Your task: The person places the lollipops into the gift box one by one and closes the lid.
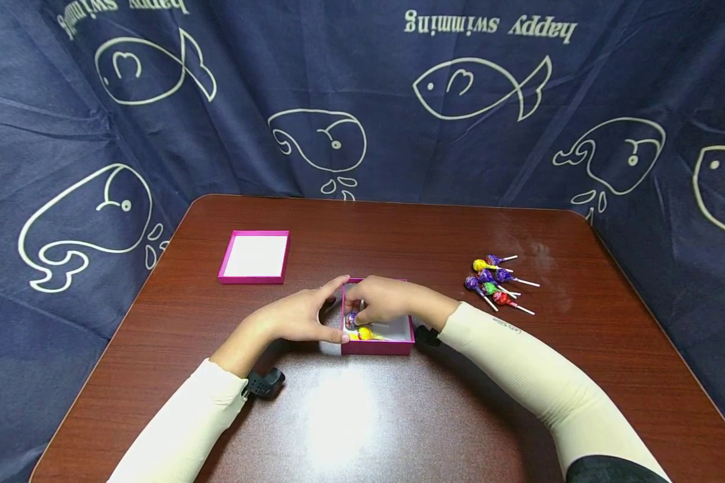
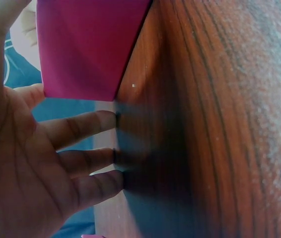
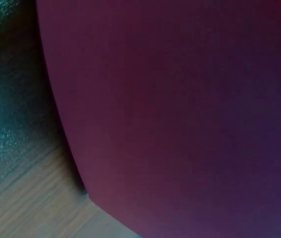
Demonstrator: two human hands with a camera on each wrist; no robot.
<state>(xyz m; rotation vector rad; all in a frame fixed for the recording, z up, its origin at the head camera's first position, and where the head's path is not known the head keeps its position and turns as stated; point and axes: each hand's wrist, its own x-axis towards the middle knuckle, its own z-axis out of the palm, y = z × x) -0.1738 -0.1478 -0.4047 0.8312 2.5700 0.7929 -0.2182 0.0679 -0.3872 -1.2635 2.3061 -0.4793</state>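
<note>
A pink box (image 1: 377,347) with a pale inside stands at the table's middle. My left hand (image 1: 299,315) spans its left side, thumb touching the near corner and index finger by the far one; the other fingers (image 2: 83,128) extend straight beside it. Reaching into the box from the right, my right hand (image 1: 382,298) pinches a purple-wrapped lollipop (image 1: 352,320) near the left wall; its stick is hidden. A yellow lollipop (image 1: 365,333) lies along the near wall inside. In the right wrist view the box's pink outer wall (image 3: 170,109) fills most of the picture, hiding the right hand.
A matching pink lid (image 1: 255,256), white inside, lies at the back left. On the right is a loose pile of several lollipops (image 1: 489,288) in purple, yellow, green and red wrappers. The brown table (image 1: 399,235) meets a dark blue printed curtain (image 1: 374,161) behind.
</note>
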